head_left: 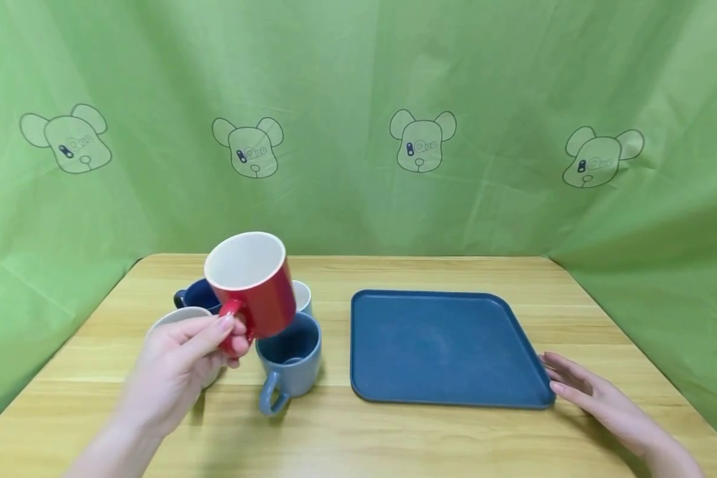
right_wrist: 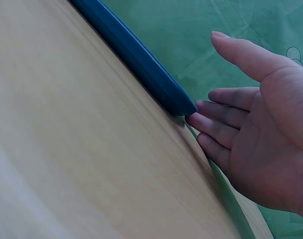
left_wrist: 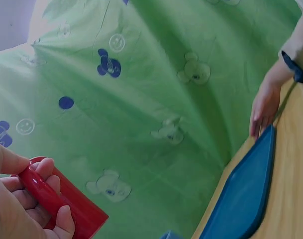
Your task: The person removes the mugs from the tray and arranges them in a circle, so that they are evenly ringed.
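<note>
My left hand (head_left: pixel 182 362) grips a red mug (head_left: pixel 269 299) by its handle, raised above the other mugs with its white inside showing. In the left wrist view, fingers curl round the red handle (left_wrist: pixel 42 189). At the right end of a flat blue tray (head_left: pixel 436 348), my right hand (head_left: pixel 603 401) has its fingertips right at the rim. The right wrist view shows that hand (right_wrist: pixel 270 119) with fingers extended and the thumb raised apart, beside the tray's corner (right_wrist: pixel 183 102).
Below the red mug stand a grey-blue mug (head_left: pixel 293 365), a dark blue mug (head_left: pixel 200 295), a pale mug (head_left: pixel 301 297) and a white-rimmed mug (head_left: pixel 176 317) partly behind my left hand. All rest on a wooden table (head_left: pixel 406 438). A green curtain (head_left: pixel 346 199) hangs behind.
</note>
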The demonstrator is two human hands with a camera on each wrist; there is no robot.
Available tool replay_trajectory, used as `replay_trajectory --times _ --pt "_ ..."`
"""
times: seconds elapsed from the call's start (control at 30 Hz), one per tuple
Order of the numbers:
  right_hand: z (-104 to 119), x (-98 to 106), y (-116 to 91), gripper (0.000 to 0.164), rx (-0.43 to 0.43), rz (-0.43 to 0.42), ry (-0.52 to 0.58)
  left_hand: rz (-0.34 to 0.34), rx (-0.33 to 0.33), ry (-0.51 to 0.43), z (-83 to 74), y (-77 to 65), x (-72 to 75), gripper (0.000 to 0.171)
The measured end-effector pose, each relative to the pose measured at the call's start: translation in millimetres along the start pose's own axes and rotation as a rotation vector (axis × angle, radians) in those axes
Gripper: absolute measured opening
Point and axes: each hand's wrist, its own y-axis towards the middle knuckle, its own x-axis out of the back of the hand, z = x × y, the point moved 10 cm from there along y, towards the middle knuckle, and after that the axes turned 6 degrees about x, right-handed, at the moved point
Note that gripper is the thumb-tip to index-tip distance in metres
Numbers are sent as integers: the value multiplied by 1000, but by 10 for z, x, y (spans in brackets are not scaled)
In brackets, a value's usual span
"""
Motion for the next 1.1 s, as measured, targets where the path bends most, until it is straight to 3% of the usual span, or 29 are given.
replay_trajectory --times 0.2,0.47,0.67,0.87,1.1 --pt "-5 -3 -9 54 -10 3 0 -48 9 72 54 -189 269 27" --pt "-20 -8 0 54 -11 5 0 -16 86 92 245 -387 486 29" --pt "18 1 2 53 13 -2 -15 24 111 104 384 -487 529 30" --pt "43 -7 -17 53 9 -8 -24 60 194 95 564 -560 502 32" --pt "47 0 -1 53 12 -8 -19 56 278 75 750 -602 528 33"
